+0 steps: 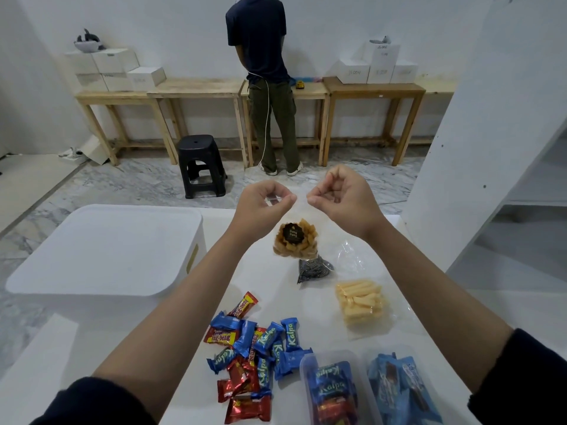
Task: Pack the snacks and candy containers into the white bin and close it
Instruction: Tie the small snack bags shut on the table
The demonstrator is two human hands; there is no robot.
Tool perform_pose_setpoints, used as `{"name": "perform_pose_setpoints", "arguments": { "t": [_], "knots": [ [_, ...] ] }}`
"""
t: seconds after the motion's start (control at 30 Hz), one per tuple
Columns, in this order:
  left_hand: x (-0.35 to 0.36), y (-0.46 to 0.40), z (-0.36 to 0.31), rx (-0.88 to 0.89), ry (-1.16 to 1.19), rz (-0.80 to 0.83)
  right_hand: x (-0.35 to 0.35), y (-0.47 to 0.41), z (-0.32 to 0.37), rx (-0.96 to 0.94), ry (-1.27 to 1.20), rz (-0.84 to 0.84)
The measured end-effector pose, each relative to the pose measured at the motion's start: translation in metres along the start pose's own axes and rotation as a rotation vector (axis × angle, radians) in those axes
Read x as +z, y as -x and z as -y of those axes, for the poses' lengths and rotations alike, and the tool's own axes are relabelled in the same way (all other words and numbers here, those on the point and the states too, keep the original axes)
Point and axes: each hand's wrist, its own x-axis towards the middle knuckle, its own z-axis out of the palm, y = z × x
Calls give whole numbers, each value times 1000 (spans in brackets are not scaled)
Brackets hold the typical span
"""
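white bench [171, 338], carrying everything, with the white bin [104, 250] sitting at its left side, lid resting on top so the inside is hidden; nothing is showing as packed yet. to the right of the bin the snacks are lying loose: a pile of blue and red candy bars [254, 354] near the front edge, two clear candy containers [333, 391] just beside the pile at the front right, a clear bag of pale yellow sticks [360, 302] behind them, then a dark patterned pouch [314, 269] touching a bag of golden crisps [295, 239] with a dark round label, which is standing up under the raised hands.

the left hand [264, 204] and right hand [340, 194] are hovering above that crisps bag, close together but apart. on each, the grip is drawn together at thumb and forefinger, and it appears to be pinching a thin clear film or tie at the bag's top; what exactly sits between the fingertips is too faint to tell.

judged step: sealing the crisps bag before packing. done well, this is calling for keeping the clear neck gathered tightly, pulling evenly to both sides so the bag is not tipping onto the pouch, and squeezing no crisps. the lid is needing to come off before anything goes in; bulky bags are best going in first, loose bars last.

behind, a person is standing at wooden tables with white boxes, a black stool nearby.
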Motion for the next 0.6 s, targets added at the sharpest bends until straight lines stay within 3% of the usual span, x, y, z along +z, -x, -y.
{"name": "perform_pose_setpoints", "arguments": {
  "t": [0.3,0.6],
  "knots": [
    [0,-2,-11,-45,71,42,1,-1,-1,-57,189,-64],
    [-3,-2,-11,-114,240,98,-7,-2,0,-24,20,-145]
  ]
}}
